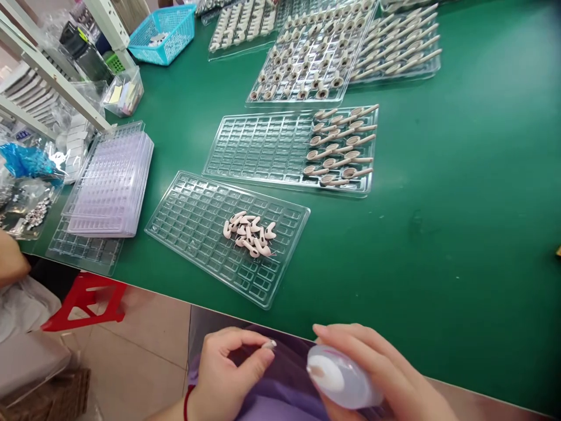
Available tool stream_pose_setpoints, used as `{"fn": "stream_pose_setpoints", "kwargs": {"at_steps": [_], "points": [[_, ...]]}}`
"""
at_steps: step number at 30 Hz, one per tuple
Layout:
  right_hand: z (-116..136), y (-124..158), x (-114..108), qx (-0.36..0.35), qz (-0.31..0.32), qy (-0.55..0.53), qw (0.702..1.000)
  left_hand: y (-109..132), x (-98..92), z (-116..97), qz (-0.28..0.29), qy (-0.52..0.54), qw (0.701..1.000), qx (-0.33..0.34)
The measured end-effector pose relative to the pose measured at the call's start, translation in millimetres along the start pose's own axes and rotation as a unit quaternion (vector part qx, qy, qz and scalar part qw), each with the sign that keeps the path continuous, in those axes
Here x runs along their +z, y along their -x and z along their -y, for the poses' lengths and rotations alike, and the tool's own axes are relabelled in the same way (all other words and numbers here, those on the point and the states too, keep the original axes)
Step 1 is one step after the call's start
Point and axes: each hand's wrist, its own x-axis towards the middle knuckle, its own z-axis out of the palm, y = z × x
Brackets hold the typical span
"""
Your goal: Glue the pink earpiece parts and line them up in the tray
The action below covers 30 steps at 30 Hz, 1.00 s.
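At the table's front edge, my left hand (232, 368) pinches a small pale part (270, 345) between thumb and forefinger; its details are too small to make out. Beside it on the right, my right hand (385, 368) is wrapped round a translucent squeeze bottle (346, 380) with a white top tilted toward the left hand. Beyond my hands lies a clear plastic tray (188, 234) with a small heap of pale earphone-like shells (249, 234) on it. Behind that, a second clear tray (254, 146) carries rows of beige stemmed pieces (339, 146) at its right end.
More filled trays (307, 58) stand at the back of the green table (460, 204). On the left are a stack of clear trays (109, 181), a blue basket (175, 35), a small clear box (125, 93) and a metal shelf post (65, 88). A red stool (87, 304) stands below; another person's arm (11, 260) shows.
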Motion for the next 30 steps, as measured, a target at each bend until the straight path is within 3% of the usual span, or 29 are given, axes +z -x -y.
{"fn": "stream_pose_setpoints", "kwargs": {"at_steps": [2, 5, 10, 30], "points": [[0, -5, 5, -0.040, -0.009, 0.022, 0.999, -1, 6.2, 2, 0.017, 0.090, 0.987, -0.131], [2, -10, 12, -0.080, -0.017, 0.066, 0.994, -5, 12.2, 0, 0.015, 0.172, 0.964, -0.201], [3, -12, 17, -0.125, -0.041, 0.124, 0.984, -11, 16.1, -8, -0.010, 0.207, 0.952, -0.224], [3, -15, 17, -0.114, -0.038, 0.116, 0.986, -14, 24.3, -14, -0.024, 0.238, 0.945, -0.225]]}}
